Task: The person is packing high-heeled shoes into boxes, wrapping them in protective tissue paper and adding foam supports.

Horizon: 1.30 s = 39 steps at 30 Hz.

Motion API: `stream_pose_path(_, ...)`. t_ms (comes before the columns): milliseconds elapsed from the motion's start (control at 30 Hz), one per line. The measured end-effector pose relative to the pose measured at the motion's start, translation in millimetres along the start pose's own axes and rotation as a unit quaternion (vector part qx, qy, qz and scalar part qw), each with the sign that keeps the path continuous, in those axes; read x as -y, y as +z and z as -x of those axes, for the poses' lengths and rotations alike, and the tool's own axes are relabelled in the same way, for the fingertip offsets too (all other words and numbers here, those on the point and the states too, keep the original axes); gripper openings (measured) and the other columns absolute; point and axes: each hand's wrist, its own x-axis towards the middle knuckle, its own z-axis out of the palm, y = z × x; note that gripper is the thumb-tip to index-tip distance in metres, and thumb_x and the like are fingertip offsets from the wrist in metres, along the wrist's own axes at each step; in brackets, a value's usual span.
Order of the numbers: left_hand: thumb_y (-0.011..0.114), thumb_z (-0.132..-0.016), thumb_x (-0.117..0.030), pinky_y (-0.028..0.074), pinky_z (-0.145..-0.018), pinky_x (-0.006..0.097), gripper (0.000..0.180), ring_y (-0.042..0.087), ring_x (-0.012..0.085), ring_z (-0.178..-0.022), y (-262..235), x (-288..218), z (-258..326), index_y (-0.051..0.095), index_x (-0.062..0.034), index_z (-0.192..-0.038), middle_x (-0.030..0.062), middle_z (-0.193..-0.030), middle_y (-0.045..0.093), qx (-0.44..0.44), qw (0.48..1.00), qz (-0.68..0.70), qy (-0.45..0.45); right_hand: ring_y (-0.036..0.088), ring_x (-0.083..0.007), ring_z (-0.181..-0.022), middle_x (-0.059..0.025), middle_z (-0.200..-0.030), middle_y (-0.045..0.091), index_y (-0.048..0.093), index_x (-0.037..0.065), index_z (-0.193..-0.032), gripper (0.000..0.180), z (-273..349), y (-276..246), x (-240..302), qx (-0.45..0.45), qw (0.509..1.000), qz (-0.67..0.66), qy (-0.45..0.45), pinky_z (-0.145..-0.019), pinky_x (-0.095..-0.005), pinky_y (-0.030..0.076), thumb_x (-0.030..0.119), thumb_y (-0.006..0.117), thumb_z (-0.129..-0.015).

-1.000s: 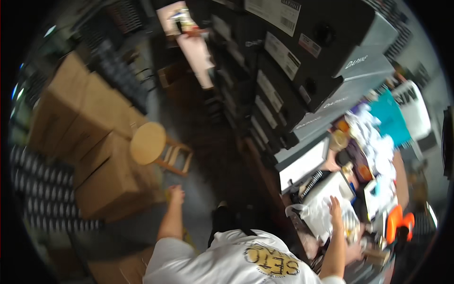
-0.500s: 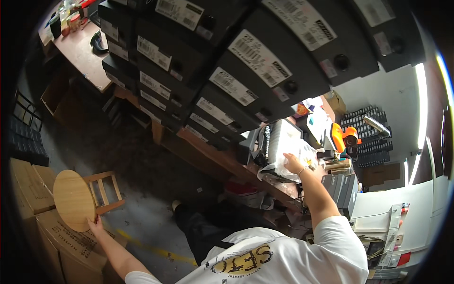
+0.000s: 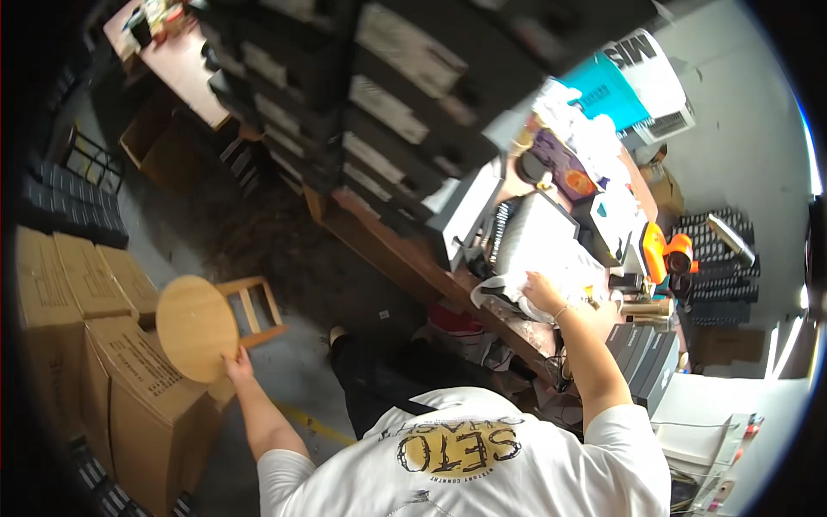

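Wooden stool (image 3: 196,330), to the left of the workbench (image 3: 401,252) and apart from it, has brown cartons (image 3: 142,392) close by, farther left of that bench. Its round seat faces up toward the head camera; it looks tilted, though whether its legs stand or hang cannot be told. The left hand (image 3: 239,365), also left of the bench, is clamped on the near rim of the seat. Such a one-handed hold probably works best with the thumb flat over the seat and the fingers well under it, since the weight of the legs could twist the rounded edge out of a light pinch. Black shoe boxes (image 3: 388,121) rise in a stack on the bench, so the stool is best held away from that side. On the bench top the right hand (image 3: 544,293) touches a white plastic bag (image 3: 568,265); whether its fingers grip or merely rest cannot be told. Thin film likely slides easily, so a light, level touch should suit better than leaning weight there. By the bench's near right end stand grey boxes (image 3: 642,362), just beside the right forearm (image 3: 594,370); a tucked elbow seems wise.
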Motion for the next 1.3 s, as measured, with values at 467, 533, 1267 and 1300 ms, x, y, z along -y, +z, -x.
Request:
stream_pose_path(467, 0.053, -0.096, -0.038, 0.053, -0.071, 0.040, 0.035, 0.062, 0.0239, -0.082, -131, 210, 265, 0.059, -0.0078, -0.112, 0.0080, -0.096, 0.064, -0.066, 0.953, -0.199, -0.219, 0.061, -0.0335, -0.098, -0.0220, -0.115, 0.058, 0.050, -0.003, -0.127, 0.056, 3, 33, -38, -0.072, 0.969, -0.187, -0.146, -0.087, -0.0364, 0.049, -0.003, 0.059, -0.073)
stream_pose_path(533, 0.053, -0.096, -0.037, 0.053, -0.071, 0.039, 0.034, 0.062, 0.0234, -0.082, -128, 222, 276, 0.059, -0.0076, -0.112, 0.0079, -0.096, 0.064, -0.042, 0.929, -0.281, -0.238, 0.062, -0.0332, -0.097, -0.0214, -0.117, 0.057, 0.051, -0.003, -0.127, 0.056, 3, 31, -37, -0.071, 0.963, -0.215, -0.146, -0.084, -0.0355, 0.050, -0.004, 0.060, -0.072)
stream_pose_path(1267, 0.053, -0.097, -0.026, 0.050, -0.071, 0.029, 0.026, 0.060, 0.0169, -0.078, 191, 200, 178, 0.061, -0.0040, -0.108, 0.0054, -0.085, 0.063, 0.367, 0.442, -0.804, 0.153, 0.058, -0.0357, -0.103, -0.0199, -0.114, 0.057, 0.058, 0.005, -0.118, 0.038, 3, 38, -29, -0.202, 0.925, -0.310, -0.082, -0.087, -0.0405, 0.049, 0.006, 0.061, -0.079)
stream_pose_path(1300, 0.053, -0.096, -0.020, 0.049, -0.071, 0.027, 0.022, 0.060, 0.0156, -0.078, 221, 219, 235, 0.062, -0.0023, -0.106, 0.0049, -0.083, 0.063, 0.404, 0.495, -0.753, 0.158, 0.058, -0.0357, -0.102, -0.0190, -0.114, 0.058, 0.058, 0.004, -0.117, 0.037, 6, 30, -29, -0.243, 0.922, -0.293, -0.075, -0.086, -0.0406, 0.050, 0.007, 0.062, -0.080)
